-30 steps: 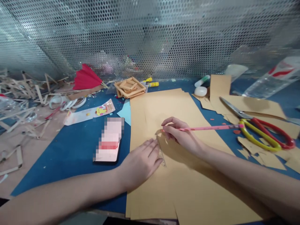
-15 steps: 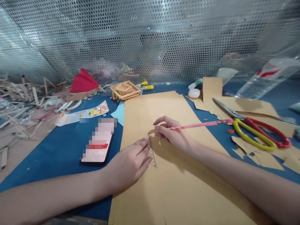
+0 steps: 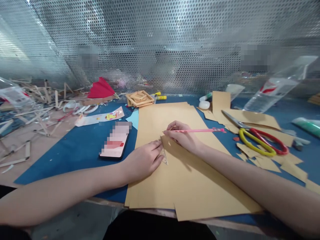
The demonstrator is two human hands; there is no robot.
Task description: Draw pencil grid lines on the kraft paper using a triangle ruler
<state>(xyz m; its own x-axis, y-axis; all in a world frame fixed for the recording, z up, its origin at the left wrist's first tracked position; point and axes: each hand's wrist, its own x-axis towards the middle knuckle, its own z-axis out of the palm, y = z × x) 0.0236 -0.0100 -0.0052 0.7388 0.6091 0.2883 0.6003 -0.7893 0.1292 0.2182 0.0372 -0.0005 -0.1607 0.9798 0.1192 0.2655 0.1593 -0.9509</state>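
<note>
My left hand (image 3: pixel 145 159) lies flat with fingers stretched out, pressing a small clear triangular ruler (image 3: pixel 163 154) onto the top sheet of brown paper (image 3: pixel 175 173). My right hand (image 3: pixel 183 136) is closed on a pink pencil (image 3: pixel 200 130), whose tip meets the paper at the ruler's upper edge. The pencil's far end points right. Several brown sheets lie stacked under both hands on the blue mat (image 3: pixel 80 146).
A phone (image 3: pixel 115 145) lies left of the paper. Scissors with yellow and red handles (image 3: pixel 260 141) rest on paper scraps at the right. Wooden frames (image 3: pixel 140 98), a red folded paper (image 3: pixel 101 89), glue sticks and stick litter (image 3: pixel 37 110) lie behind. A perforated metal screen (image 3: pixel 160 43) backs the table.
The view has pulled back and tilted up, showing the table's front edge. My hands keep the same hold on ruler and pencil; the pencil tip has shifted slightly along the ruler edge.
</note>
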